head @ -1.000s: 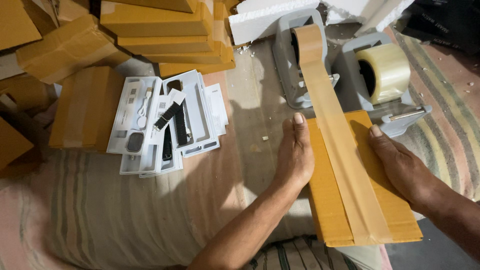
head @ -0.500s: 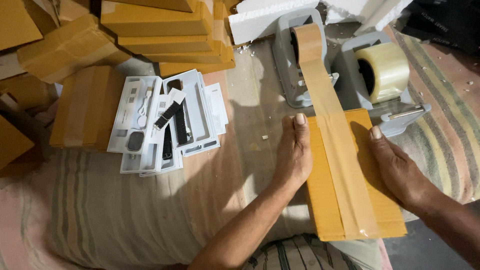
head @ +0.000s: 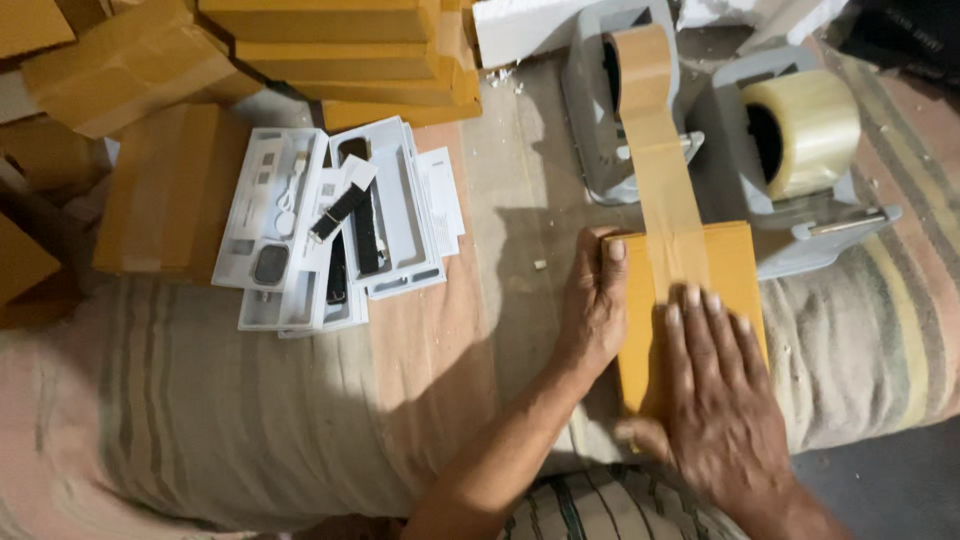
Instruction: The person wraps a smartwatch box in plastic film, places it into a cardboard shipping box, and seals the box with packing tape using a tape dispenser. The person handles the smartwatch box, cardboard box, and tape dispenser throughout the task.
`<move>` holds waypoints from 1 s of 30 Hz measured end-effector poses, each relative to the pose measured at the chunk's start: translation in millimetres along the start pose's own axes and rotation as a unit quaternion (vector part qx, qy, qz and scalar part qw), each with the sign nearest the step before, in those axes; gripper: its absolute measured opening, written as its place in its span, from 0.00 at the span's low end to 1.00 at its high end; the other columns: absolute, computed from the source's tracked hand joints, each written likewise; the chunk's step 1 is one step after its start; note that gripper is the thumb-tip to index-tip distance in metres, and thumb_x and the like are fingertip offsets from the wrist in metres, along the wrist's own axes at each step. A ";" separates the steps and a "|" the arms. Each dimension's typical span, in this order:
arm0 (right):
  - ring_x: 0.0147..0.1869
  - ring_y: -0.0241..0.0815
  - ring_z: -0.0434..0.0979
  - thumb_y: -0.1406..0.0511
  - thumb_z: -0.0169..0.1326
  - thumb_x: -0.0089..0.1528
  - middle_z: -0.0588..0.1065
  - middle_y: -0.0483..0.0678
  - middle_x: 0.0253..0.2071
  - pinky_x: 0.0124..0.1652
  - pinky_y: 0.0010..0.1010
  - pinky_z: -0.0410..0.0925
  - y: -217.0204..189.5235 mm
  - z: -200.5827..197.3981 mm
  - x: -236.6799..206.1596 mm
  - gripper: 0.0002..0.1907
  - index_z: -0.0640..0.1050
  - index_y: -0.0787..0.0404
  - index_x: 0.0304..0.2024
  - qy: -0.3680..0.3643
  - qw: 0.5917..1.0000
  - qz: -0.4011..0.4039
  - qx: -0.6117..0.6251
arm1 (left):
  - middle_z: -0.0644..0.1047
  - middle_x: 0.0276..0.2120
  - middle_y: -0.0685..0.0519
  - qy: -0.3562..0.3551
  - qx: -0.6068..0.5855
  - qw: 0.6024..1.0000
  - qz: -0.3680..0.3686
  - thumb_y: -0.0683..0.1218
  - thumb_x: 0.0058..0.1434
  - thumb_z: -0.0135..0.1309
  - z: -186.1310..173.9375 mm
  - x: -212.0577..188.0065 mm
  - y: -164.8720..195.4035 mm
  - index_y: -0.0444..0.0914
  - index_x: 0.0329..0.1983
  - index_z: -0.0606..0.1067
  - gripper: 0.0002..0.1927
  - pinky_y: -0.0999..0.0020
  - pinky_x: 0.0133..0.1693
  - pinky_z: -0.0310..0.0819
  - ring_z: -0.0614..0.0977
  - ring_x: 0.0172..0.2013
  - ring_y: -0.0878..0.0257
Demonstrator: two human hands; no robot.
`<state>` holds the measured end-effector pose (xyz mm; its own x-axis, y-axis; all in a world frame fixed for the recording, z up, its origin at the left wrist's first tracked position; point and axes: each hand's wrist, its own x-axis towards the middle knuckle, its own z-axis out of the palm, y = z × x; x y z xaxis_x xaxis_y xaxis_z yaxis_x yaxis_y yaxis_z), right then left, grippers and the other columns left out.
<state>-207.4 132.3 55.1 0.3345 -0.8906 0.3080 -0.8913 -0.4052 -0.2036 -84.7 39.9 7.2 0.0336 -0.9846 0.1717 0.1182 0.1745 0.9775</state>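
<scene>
A striped cloth covered the bench. At three o'clock lay the box, light, stiff card, best held by its long edges. The right hand pressed flat, open, on slick tape; the left hand, open, steadied the nine o'clock edge.

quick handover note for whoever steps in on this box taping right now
Left hand: flat against the left edge of the yellow box, steadying it.
Right hand: palm down on the box top, pressing on the brown tape strip.
The strip runs from the brown tape dispenser onto the box, uncut. A clear tape dispenser stands to the right.
Done: tape laid along the top.
Left: cut the strip, probably fold the ends down.
</scene>
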 end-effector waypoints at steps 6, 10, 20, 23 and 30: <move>0.80 0.66 0.45 0.32 0.29 0.62 0.51 0.72 0.74 0.73 0.53 0.41 11.5 -5.4 53.3 0.59 0.53 0.79 0.71 -0.011 0.999 -0.024 -0.021 | 0.77 0.42 0.51 0.026 0.036 0.998 -0.035 0.59 0.77 0.37 0.7 3.1 2.1 0.40 0.51 0.69 0.19 0.64 0.47 0.74 0.77 0.42 0.63; 0.82 0.64 0.44 0.33 0.26 0.63 0.50 0.69 0.76 0.74 0.52 0.39 8.9 -0.2 33.5 0.58 0.51 0.77 0.73 0.009 1.000 -0.026 0.011 | 0.76 0.39 0.51 0.032 0.046 0.998 -0.042 0.60 0.77 0.39 1.6 4.7 -0.1 0.39 0.50 0.70 0.20 0.64 0.45 0.73 0.76 0.41 0.63; 0.80 0.62 0.45 0.33 0.28 0.62 0.50 0.67 0.75 0.72 0.52 0.41 -4.6 -0.9 -24.9 0.57 0.52 0.75 0.72 -0.028 1.000 0.003 0.011 | 0.75 0.37 0.49 0.017 0.044 0.998 -0.047 0.61 0.77 0.38 -0.7 -6.1 6.0 0.40 0.52 0.70 0.21 0.63 0.43 0.73 0.76 0.38 0.60; 0.81 0.63 0.44 0.33 0.28 0.63 0.50 0.69 0.75 0.73 0.51 0.40 6.6 -1.5 34.2 0.57 0.52 0.76 0.72 -0.017 1.000 -0.026 0.001 | 0.77 0.38 0.49 0.037 0.067 0.995 -0.069 0.60 0.75 0.38 -1.5 -0.1 7.9 0.41 0.52 0.70 0.20 0.61 0.42 0.73 0.78 0.38 0.58; 0.80 0.62 0.45 0.35 0.28 0.64 0.51 0.68 0.74 0.72 0.51 0.42 3.0 1.7 8.8 0.54 0.52 0.76 0.71 -0.013 0.999 -0.039 0.002 | 0.74 0.33 0.50 0.048 0.067 0.994 -0.071 0.61 0.76 0.39 1.3 3.0 -1.6 0.41 0.50 0.70 0.20 0.62 0.40 0.73 0.75 0.35 0.61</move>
<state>-206.7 122.9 55.6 0.4106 -0.8618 0.2979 -0.8611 -0.4739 -0.1841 -86.1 36.6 6.3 0.1212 -0.9923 0.0253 -0.0039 0.0250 0.9997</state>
